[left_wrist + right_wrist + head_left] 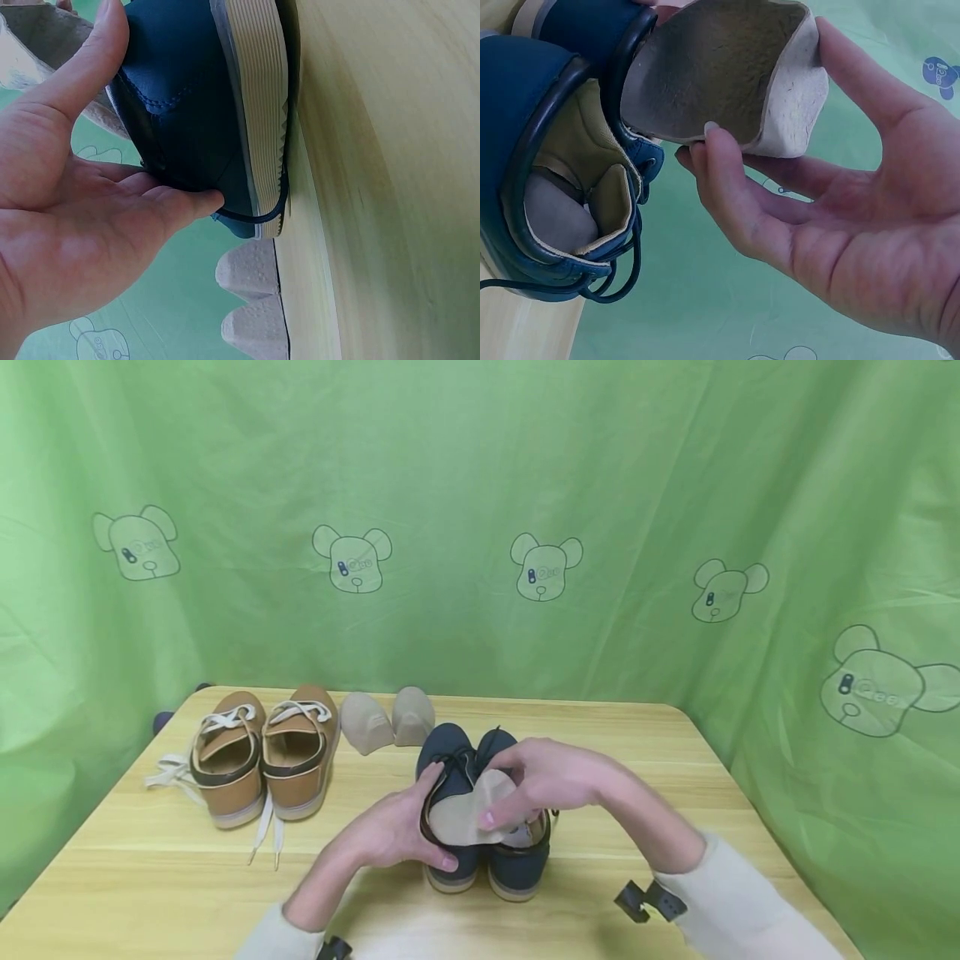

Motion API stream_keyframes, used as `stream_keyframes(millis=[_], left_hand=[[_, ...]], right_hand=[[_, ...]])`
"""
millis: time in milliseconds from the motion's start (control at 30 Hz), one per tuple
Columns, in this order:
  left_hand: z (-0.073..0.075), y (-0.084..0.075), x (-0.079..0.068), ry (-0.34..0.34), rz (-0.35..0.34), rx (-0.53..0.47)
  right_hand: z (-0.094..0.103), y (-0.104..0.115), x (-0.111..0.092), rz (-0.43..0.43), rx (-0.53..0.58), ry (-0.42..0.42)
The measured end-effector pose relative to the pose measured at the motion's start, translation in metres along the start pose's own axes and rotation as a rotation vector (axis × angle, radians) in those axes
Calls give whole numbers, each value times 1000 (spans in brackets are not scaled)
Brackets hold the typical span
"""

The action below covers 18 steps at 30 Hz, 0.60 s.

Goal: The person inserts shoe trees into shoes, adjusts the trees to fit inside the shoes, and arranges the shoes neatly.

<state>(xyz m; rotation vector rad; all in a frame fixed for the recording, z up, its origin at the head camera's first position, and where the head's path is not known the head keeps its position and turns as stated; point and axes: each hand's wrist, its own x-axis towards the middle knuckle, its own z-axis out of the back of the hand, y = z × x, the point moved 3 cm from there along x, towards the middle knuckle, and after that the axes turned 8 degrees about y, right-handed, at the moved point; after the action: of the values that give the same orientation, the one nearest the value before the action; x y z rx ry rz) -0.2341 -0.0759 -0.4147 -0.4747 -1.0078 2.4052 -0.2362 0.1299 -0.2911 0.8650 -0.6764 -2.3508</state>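
A pair of navy lace-up shoes stands side by side on the table, heels toward me. My left hand (390, 828) grips the left navy shoe (184, 97), its thumb at the heel collar and its fingers along the outer side. Over that shoe's opening, my right hand (555, 777) pinches a grey-beige moulded-pulp shoe insert (705, 71) between thumb and fingers. The insert is hollow, and its open end shows in the right wrist view. Inside the right navy shoe (525, 120) a greyish piece (555, 214) is visible; its kind is unclear.
Two similar pulp inserts (412, 717) lie near the table's back edge. Left of them stands a pair of brown shoes (296, 789) with loose white laces (176, 770). A green curtain (480, 460) hangs behind and beside the wooden table (637, 743).
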Motion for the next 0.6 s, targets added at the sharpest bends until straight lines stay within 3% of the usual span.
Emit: stream_keyframes(millis=[333,600], left_hand=[[1,-2,-1,-6,3,2],[1,-2,-1,-11,8,8]], right_hand=[[-4,2,3,-77,-31,-65],[-8,2,6,-77,-26,-86]])
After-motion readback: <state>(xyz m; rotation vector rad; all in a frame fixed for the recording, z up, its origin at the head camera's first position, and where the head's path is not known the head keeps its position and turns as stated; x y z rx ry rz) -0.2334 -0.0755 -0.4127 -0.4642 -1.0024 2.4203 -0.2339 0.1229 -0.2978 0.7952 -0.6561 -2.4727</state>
